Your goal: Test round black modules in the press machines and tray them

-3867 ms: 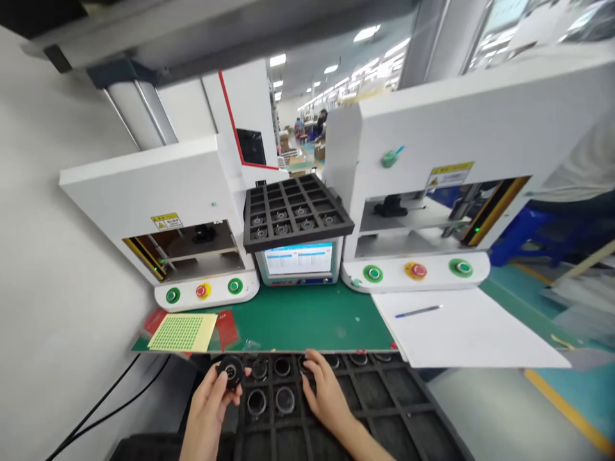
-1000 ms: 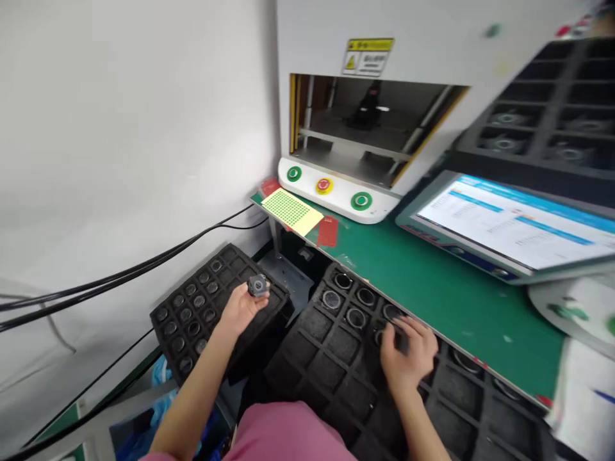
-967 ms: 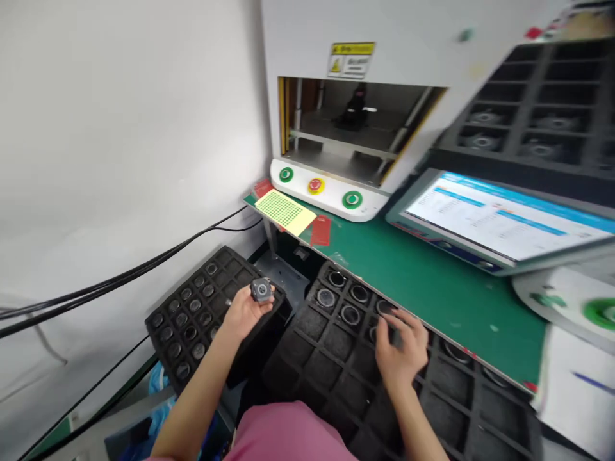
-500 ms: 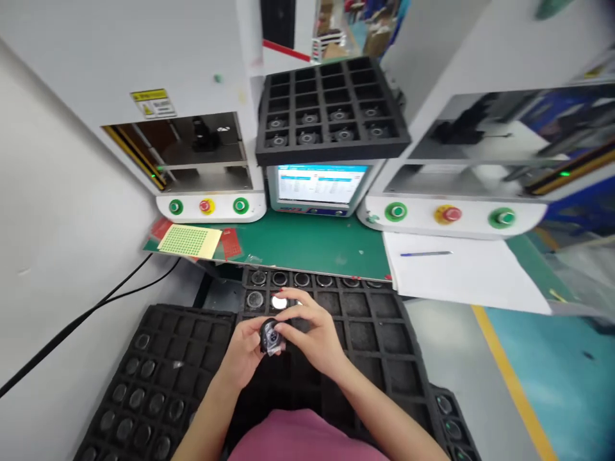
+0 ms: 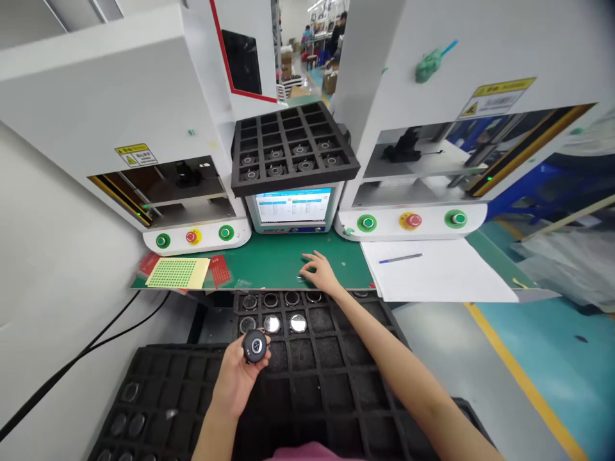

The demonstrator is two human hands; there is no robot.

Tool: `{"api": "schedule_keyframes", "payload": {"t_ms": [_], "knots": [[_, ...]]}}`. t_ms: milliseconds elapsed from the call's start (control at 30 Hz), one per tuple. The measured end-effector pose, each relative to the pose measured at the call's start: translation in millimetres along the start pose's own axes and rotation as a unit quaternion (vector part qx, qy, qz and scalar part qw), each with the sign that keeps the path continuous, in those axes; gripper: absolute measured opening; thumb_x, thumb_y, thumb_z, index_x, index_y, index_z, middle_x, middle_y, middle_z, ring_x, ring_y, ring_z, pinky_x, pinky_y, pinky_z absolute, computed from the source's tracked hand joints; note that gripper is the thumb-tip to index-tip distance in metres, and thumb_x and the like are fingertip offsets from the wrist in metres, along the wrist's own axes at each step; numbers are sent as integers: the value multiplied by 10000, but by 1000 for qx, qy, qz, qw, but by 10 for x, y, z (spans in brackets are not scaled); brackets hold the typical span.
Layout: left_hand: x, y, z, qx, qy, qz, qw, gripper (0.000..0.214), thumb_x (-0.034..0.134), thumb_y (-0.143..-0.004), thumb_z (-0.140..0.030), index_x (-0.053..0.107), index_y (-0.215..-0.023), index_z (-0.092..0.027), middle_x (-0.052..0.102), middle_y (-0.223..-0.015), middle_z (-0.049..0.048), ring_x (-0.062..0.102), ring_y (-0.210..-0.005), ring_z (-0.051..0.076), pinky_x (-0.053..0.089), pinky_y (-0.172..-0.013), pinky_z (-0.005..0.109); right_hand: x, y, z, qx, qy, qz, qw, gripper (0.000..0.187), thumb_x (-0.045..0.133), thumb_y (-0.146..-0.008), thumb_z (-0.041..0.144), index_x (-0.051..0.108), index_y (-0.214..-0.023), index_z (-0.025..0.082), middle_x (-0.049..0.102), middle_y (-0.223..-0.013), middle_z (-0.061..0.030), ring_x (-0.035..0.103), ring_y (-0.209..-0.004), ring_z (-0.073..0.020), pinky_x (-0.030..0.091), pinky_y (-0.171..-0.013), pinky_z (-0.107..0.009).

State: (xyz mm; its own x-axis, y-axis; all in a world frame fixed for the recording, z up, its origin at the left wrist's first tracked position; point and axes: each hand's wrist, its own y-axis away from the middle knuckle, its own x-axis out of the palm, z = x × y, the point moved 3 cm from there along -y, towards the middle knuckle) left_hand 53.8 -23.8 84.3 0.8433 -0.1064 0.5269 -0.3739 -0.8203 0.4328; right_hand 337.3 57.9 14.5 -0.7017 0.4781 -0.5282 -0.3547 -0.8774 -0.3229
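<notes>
A round black smartwatch body (image 5: 255, 346) rests in my left hand (image 5: 234, 379), its back with the round sensor window facing up. The fingers of that hand close around the rim. My right hand (image 5: 319, 274) is stretched out over the green bench top (image 5: 278, 259). Its thumb and index finger pinch a small piece of clear film (image 5: 300, 278), only faintly visible. Below the bench edge, a black foam tray (image 5: 336, 371) holds several round watch parts (image 5: 298, 323) in its far left cells.
Another foam tray (image 5: 168, 368) lies at left. On the bench are a sticker sheet (image 5: 173, 273), papers (image 5: 442, 275) and a pen (image 5: 401, 258). Two white machines with buttons flank a monitor (image 5: 293, 206), and a tray of watch bodies (image 5: 295, 176) sits above it.
My right hand has left the watch body and moved forward over the bench. Clear film that lay on the watch's back is off it. My left hand still holds the watch body.
</notes>
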Motion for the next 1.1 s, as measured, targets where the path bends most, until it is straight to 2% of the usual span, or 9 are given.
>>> {"api": "schedule_keyframes", "payload": {"t_ms": [133, 300, 500, 633, 733, 800, 900, 1000, 1100], "knots": [[3, 55, 9, -30, -42, -19, 999, 474, 843, -587, -531, 775, -859, -148, 783, -851, 94, 703, -662, 150, 573, -625, 215, 122, 37, -129, -6, 43, -24, 999, 284, 616, -920, 362, 627, -1126, 167, 614, -1249, -85, 577, -1169, -254, 454, -1008, -513], [-93, -28, 204, -58, -112, -39, 991, 447, 747, -697, -519, 728, -840, -96, 758, -843, 137, 726, -724, 212, 578, -697, 299, 44, 353, -84, -25, 73, -91, 993, 186, 570, -895, 287, 601, -1047, 183, 602, -1236, -133, 503, -1266, -303, 407, -1050, -540], [-284, -90, 704, -23, -272, -84, 958, 242, 821, -608, -305, 655, -700, -154, 580, -578, -31, 624, -478, 152, 473, -507, 253, 110, 1145, 94, -77, 106, -133, 982, 77, 514, -901, 240, 588, -893, 224, 683, -912, -90, 654, -885, -233, 521, -803, -401], [-370, 64, 814, 38, -363, -167, 916, 184, 827, -564, -150, 657, -621, -194, 591, -635, -23, 605, -588, 147, 489, -652, 284, 192, 1501, 53, -101, 97, -132, 981, 65, 566, -868, 238, 597, -814, 220, 698, -808, -78, 651, -751, -226, 485, -705, -372], [-608, 142, 678, 63, -399, -241, 882, 250, 858, -544, -118, 714, -730, -202, 654, -811, 2, 632, -759, 166, 500, -807, 311, 241, 1545, -30, -104, 83, -126, 983, 83, 591, -837, 244, 596, -762, 209, 694, -767, -81, 658, -733, -241, 462, -690, -381], [-922, 205, 475, 66, -409, -297, 860, 232, 823, -670, -182, 710, -872, -179, 670, -888, 16, 639, -822, 170, 511, -848, 349, 267, 1535, -76, -102, 78, -123, 984, 97, 591, -818, 246, 590, -730, 206, 685, -751, -82, 667, -735, -254, 463, -693, -393], [-1509, 375, 67, 66, -405, -394, 823, 216, 616, -915, -306, 641, -1054, -142, 661, -1053, 65, 642, -925, 186, 543, -843, 398, 285, 1529, -124, -101, 75, -129, 984, 79, 608, -771, 250, 574, -714, 208, 667, -736, -83, 679, -757, -286, 484, -709, -427], [-1962, 576, -285, 75, -385, -449, 803, 328, 586, -935, -349, 591, -1199, -153, 618, -1202, 91, 632, -1024, 227, 552, -863, 426, 302, 1529, -159, -112, 69, -133, 982, 91, 643, -702, 223, 552, -704, 214, 648, -695, -81, 682, -749, -309, 507, -690, -444], [-2170, 726, -444, 83, -361, -470, 801, 364, 604, -924, -349, 577, -1232, -156, 605, -1234, 93, 625, -1058, 248, 550, -875, 439, 323, 1524, -185, -125, 64, -137, 981, 127, 657, -661, 198, 539, -702, 222, 646, -685, -82, 676, -716, -305, 517, -661, -444]]}}
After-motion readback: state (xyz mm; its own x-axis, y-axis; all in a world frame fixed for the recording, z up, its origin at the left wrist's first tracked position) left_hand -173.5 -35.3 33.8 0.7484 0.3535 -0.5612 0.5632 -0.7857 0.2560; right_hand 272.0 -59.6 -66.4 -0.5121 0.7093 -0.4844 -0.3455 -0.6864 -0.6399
